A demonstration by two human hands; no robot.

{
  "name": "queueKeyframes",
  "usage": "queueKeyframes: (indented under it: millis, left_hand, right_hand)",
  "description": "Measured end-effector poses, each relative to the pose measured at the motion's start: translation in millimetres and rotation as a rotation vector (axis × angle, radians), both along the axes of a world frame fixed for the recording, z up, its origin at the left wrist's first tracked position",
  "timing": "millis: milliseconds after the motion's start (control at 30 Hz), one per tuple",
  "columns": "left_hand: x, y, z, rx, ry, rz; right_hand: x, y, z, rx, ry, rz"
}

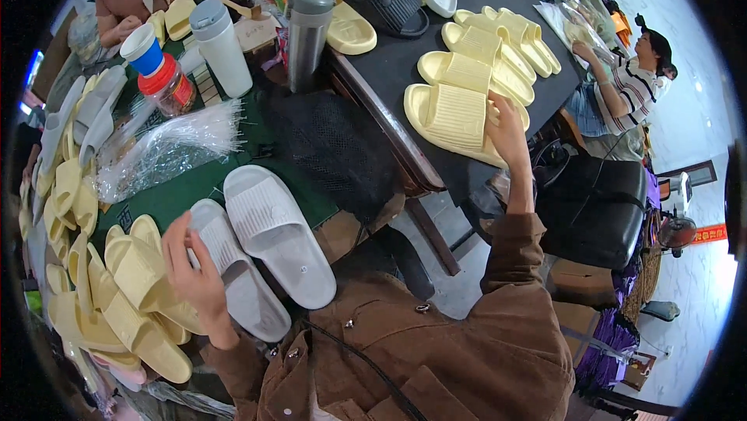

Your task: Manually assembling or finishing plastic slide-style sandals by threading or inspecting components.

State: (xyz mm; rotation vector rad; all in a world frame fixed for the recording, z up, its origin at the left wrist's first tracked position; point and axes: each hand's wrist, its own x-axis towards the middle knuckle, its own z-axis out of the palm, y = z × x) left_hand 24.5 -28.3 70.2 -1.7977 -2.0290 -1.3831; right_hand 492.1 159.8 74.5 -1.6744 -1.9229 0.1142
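My right hand point(506, 131) reaches to the black tabletop, its bent fingers closed on the side of the nearest pale yellow slipper point(457, 116). That slipper stands at the front of a row of several yellow slippers point(498, 47). On the left, my left hand point(196, 275) hovers beside a pair of light grey slippers, its fingers apart and holding nothing. The larger-looking grey slipper point(284, 238) lies to the right; the other grey slipper point(241, 281) is partly covered by my fingers. A heap of yellow slippers point(132, 289) lies just left of that hand.
A bundle of clear plastic ties point(171, 141) lies on the green surface. Behind it stand a red-lidded jar point(167, 86), a white bottle point(222, 47) and a steel flask point(308, 40). Black slippers point(385, 1) lie farther back. Two other people point(634, 82) sit nearby.
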Motion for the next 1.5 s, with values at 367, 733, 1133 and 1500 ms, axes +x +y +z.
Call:
queueKeyframes:
  millis: [367, 733, 1133, 1500]
  left_hand:
    - [40, -76, -38, -0.228, -0.049, 0.061]
    - [55, -71, -55, -0.432, -0.255, 0.024]
    - [48, -75, -80, -0.402, -0.043, 0.038]
    - [50, -69, -79, -0.411, 0.016, 0.041]
  right_hand:
    - [-47, -24, 14, 0.120, -0.381, -0.053]
    - [-60, -6, 86, -0.009, -0.121, 0.085]
    - [-86, 77, 43, -0.108, -0.180, 0.487]
    - [-96, 61, 64, -0.174, 0.478, 0.387]
